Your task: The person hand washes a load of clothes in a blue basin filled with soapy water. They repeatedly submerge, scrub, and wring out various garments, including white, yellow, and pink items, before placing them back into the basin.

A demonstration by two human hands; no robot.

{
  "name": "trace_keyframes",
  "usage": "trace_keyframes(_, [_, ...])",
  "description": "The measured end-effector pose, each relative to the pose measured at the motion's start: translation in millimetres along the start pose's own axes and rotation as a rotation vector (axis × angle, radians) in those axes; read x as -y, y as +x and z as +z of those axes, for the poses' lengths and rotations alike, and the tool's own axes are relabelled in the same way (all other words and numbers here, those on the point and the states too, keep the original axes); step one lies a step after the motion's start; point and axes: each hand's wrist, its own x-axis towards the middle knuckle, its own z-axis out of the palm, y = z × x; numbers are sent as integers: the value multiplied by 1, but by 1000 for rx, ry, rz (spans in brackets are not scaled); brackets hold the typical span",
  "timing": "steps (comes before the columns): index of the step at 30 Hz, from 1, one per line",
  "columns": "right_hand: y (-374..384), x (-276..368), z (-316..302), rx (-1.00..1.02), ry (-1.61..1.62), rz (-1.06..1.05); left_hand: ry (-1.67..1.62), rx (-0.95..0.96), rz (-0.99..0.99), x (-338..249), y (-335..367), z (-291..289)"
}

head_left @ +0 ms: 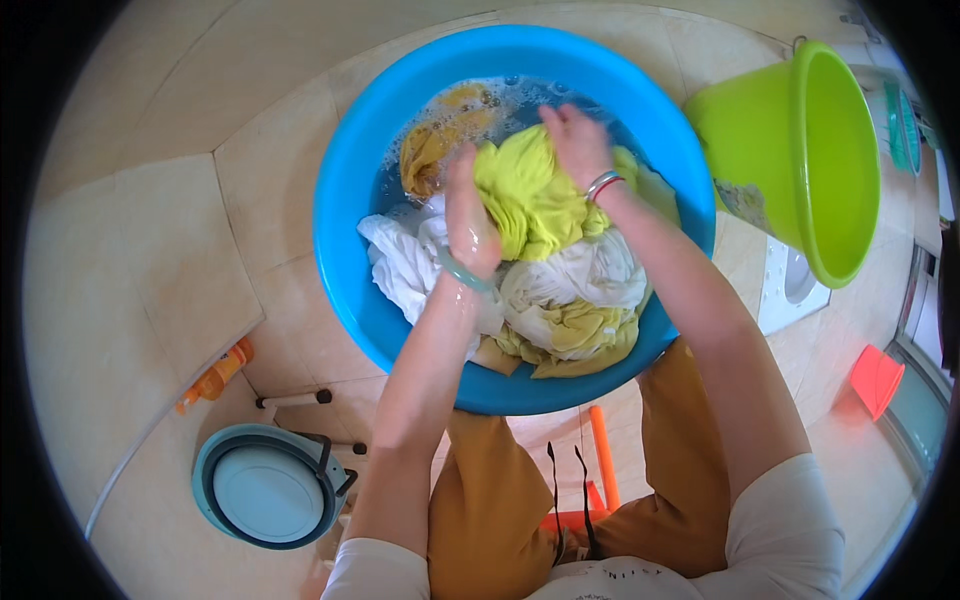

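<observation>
A bright yellow-green cloth (525,190) is bunched up between my two hands over a big blue washbasin (340,290). My left hand (472,220), wet and with a pale green bangle at the wrist, closes against the cloth's left side. At its upper right, my right hand (580,148) holds the cloth; its fingers are blurred by motion. Foamy water (510,100) shows along the far side, where a mustard-coloured cloth (430,150) is partly sunk. Nearer me lie white clothes (395,250) and a dull yellow cloth (590,335), crumpled together.
A lime-green bucket (755,120) lies tilted to the right of the basin, near a white floor toilet (797,280). Lower left are a grey-blue folding basin (270,495) and an orange bottle (217,375). A red-orange dustpan-like piece (877,381) is at right.
</observation>
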Motion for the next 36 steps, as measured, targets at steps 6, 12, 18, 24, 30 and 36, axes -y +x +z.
trace_keyframes(6, [-31, -25, 22, 223, -242, -438, 338, -208, 101, 9, 27, -28])
trace_keyframes(12, [10, -15, 22, 385, -115, 127, 299, -275, -30, 22, 45, -22])
trace_keyframes(18, [-109, 64, -34, 317, 42, -788, -107, 250, -407, -9, 5, -10])
trace_keyframes(24, [-122, 113, -53, 72, 66, -853, -196, 400, -347, -11, -20, 25])
trace_keyframes(30, [-97, 124, -44, -199, 116, -860, 91, 94, 201, -8, -52, 55])
trace_keyframes(36, [-60, 89, -19, -109, 131, -761, -62, 132, 41, 0, -28, 8])
